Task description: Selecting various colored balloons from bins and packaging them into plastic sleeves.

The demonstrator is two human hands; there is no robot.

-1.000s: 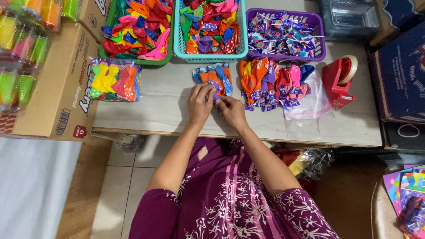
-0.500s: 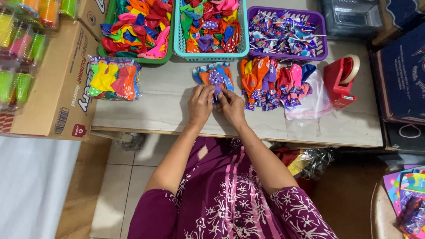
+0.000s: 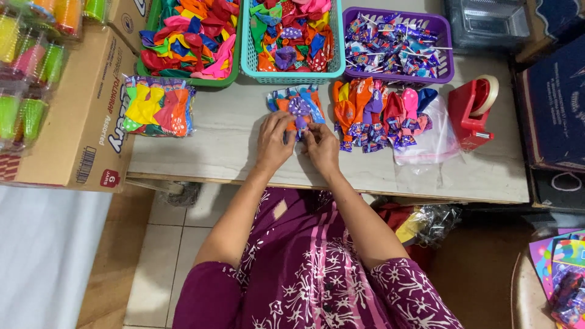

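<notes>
The small balloon packet (image 3: pixel 297 108) lies on the table (image 3: pixel 231 152) before the teal basket (image 3: pixel 292 76), pinched at its near edge by the left hand (image 3: pixel 274 141) and right hand (image 3: pixel 322 146); keep both grips close together and the edge flat.

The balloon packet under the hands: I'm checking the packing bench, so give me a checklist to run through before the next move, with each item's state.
1. Both hands on the balloon packet: ok; left hand and right hand meet at its lower end.
2. Packet lies on the table, not lifted: ok.
3. Packet sealed: cannot tell, fingers cover the end.
4. Tape dispenser close by: ok, to the right, past the pile of balloons.
5. Finished packet set apart: ok, on the left.
6. Baskets stocked: ok; green basket, teal basket and purple basket all hold items.
</notes>
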